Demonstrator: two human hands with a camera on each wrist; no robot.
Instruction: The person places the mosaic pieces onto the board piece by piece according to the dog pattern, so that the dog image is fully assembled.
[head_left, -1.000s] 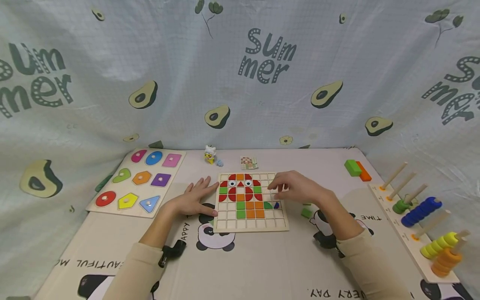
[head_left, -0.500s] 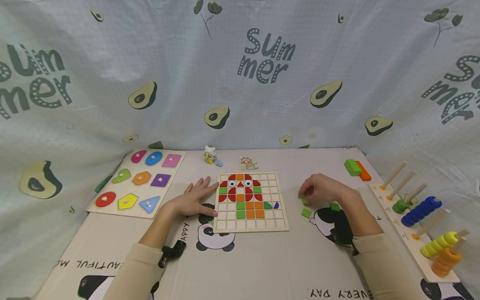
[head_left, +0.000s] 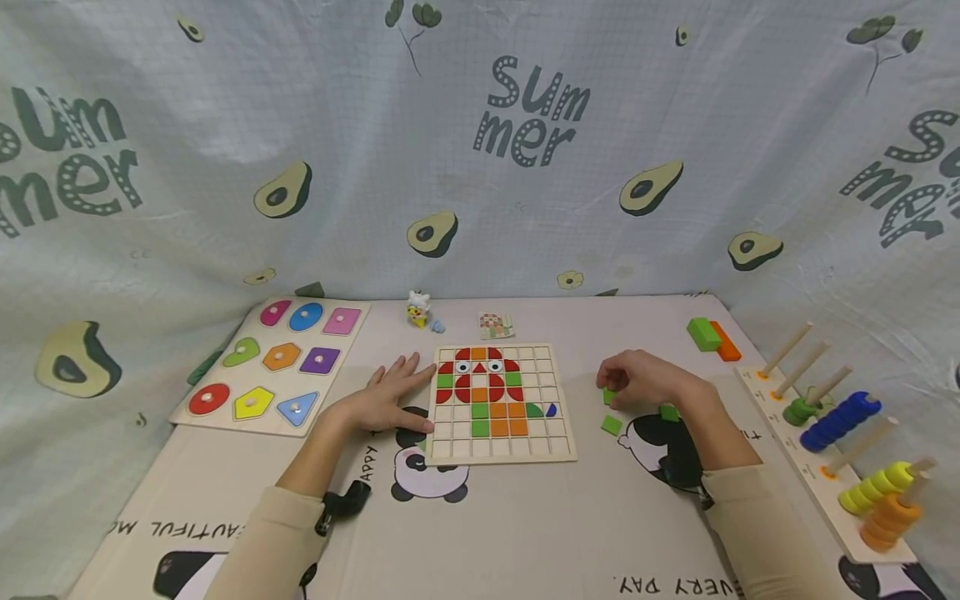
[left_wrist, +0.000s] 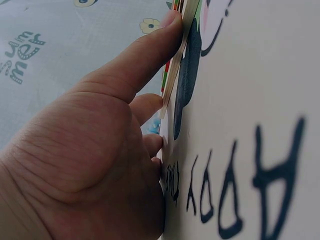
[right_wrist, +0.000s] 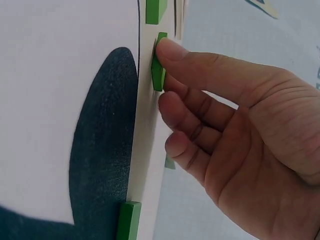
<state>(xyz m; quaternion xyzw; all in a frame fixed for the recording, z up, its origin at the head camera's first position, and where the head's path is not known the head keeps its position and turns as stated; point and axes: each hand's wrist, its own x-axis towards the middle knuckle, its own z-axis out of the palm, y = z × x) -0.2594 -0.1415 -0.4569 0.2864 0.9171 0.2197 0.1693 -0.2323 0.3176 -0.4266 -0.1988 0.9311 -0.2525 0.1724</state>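
Observation:
A wooden grid board lies mid-table, bearing red, orange, green and blue pieces that form a bird-like figure. My left hand rests flat at the board's left edge, fingers spread. In the left wrist view, its thumb touches that edge. To the right of the board, my right hand pinches a small green square tile between thumb and fingers, low over the tabletop. Another green tile lies just in front of that hand, and one more green tile lies beneath the wrist.
A shape-peg board lies at the left. A small figurine and a picture card stand behind the grid. Green and orange blocks lie back right. A ring-stacking peg board runs along the right side.
My right hand has moved right, from over the grid board's right side to the loose green tiles, and now holds one. The left hand stays in place.

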